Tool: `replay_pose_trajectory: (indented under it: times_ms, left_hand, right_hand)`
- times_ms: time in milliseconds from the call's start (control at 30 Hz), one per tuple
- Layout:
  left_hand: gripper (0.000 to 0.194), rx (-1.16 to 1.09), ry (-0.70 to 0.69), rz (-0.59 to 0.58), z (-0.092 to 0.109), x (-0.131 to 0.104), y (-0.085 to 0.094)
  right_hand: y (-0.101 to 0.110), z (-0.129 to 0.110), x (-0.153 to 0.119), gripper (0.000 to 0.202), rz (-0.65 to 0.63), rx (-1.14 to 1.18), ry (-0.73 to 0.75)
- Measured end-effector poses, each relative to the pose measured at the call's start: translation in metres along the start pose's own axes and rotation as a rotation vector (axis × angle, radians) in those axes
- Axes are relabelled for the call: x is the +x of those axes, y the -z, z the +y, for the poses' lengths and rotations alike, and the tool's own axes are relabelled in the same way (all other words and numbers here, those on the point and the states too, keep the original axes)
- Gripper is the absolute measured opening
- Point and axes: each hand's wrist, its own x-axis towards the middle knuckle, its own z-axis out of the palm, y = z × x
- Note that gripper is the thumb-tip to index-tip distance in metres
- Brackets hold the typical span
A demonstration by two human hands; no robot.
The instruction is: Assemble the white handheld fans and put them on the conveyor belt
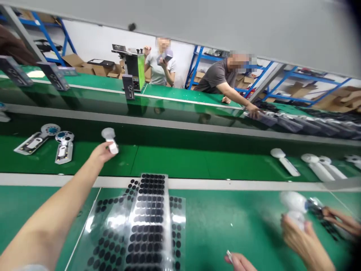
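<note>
My left hand [103,152] reaches out over the green conveyor belt, its fingers closed on the white handle of a round-headed device [108,133]. Low in the view, my right hand [239,261] pinches a small white piece [229,256]. Between my arms, clear sheets with rows of black round stickers [146,226] lie overlapping on the green table [208,222]. The uppermost sheet reaches the belt's pale edge rail.
Two round-headed devices with open handles [64,148] lie on the belt at left; several white ones [286,162] lie at right. A co-worker's hands [299,237] hold a blurred white device at right. Two people work across the far line, near purple boxes [128,87].
</note>
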Motion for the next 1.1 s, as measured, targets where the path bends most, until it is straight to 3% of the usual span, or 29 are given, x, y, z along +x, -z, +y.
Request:
replay_pose_trajectory:
  times_ms: [100, 167, 267, 367, 500, 633, 900, 1100]
  left_hand:
    - [0.020, -0.188, 0.059, -0.209, -0.024, -0.063, -0.059]
    - [0.021, -0.390, 0.218, -0.397, -0.042, -0.114, -0.100]
    - [0.023, -0.494, 0.465, -0.553, -0.063, -0.187, -0.153]
    - [0.029, -0.418, 0.575, -0.628, -0.077, -0.242, -0.186]
    - [0.035, -0.264, 0.670, -0.695, -0.085, -0.289, -0.202]
    - [0.031, -0.243, 0.646, -0.756, -0.084, -0.315, -0.209]
    - [0.018, -0.090, 0.585, -0.718, -0.083, -0.330, -0.216]
    - [0.025, 0.142, 0.518, -0.750, -0.082, -0.335, -0.214]
  right_hand:
    - [-0.025, -0.008, -0.034, 0.035, -0.056, 0.051, -0.023]
    - [-0.031, -0.018, -0.049, 0.036, -0.136, 0.103, 0.007]
    - [-0.021, -0.040, -0.058, 0.033, -0.231, 0.109, 0.135]
    - [-0.007, -0.052, -0.063, 0.029, -0.213, 0.147, 0.200]
    - [-0.002, -0.053, -0.071, 0.023, -0.223, 0.243, 0.218]
    - [-0.001, -0.051, -0.080, 0.018, -0.257, 0.337, 0.238]
    - [-0.004, -0.053, -0.088, 0.013, -0.305, 0.389, 0.303]
    - [0.002, -0.050, -0.089, 0.013, -0.358, 0.257, 0.273]
